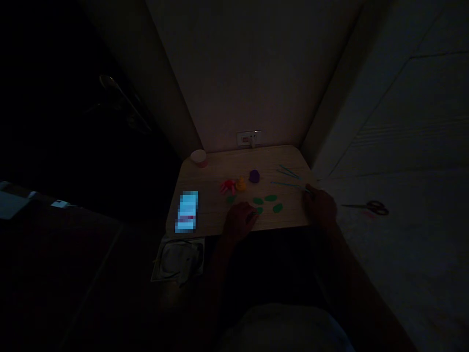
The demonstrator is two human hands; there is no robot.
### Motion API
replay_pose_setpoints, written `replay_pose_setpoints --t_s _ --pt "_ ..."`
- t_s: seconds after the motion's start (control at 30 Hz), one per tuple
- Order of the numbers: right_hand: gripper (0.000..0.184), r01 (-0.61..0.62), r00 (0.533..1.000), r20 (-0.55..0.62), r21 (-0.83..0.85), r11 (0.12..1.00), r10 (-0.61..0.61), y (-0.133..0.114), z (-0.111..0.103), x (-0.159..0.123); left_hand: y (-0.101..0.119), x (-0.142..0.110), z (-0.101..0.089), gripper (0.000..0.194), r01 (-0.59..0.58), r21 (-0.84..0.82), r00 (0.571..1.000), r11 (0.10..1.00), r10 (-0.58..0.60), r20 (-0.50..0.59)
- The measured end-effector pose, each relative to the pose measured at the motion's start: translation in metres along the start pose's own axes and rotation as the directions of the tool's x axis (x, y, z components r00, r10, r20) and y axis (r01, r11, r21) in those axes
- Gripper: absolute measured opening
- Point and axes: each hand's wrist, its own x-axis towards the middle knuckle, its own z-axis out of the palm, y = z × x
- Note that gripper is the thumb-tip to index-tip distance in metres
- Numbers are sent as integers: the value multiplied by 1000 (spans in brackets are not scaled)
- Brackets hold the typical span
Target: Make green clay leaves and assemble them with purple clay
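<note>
In dim light, my left hand (240, 220) rests at the table's front edge with curled fingers. Its fingertips meet beside a green leaf-shaped piece (259, 210); what they pinch is too dark to make out. More flat green leaf shapes (270, 198) lie around it. My right hand (320, 206) is closed at the table's right edge, around a slim object (309, 191) whose kind is unclear. A thin blue-green stick (284, 184) points toward those fingers, and other similar sticks (289, 171) lie behind it. Red (228, 186), orange (241, 184) and purple (254, 176) shaped pieces sit mid-table.
A lit phone (186, 211) lies on the left of the small wooden table (220, 164). Behind it stands a pinkish cup (199, 158). Scissors (366, 207) are off to the right, beyond the table. A wall socket (249, 138) holds a plug; a tray with a cable (179, 260) is lower left.
</note>
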Motion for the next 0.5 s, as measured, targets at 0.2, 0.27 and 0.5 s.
replay_pose_setpoints --t_s 0.2,0.27,0.5 --pt "51 0 1000 14 -16 1000 1 -3 -4 0 5 -1 2 14 -53 127 999 990 52 8" --pt "51 -9 1000 18 -13 1000 10 -3 -5 0 6 -1 4 15 -63 154 998 986 64 2" --pt "50 -16 998 61 -17 1000 17 -3 -8 2 7 -10 9 20 -64 182 997 981 73 -41"
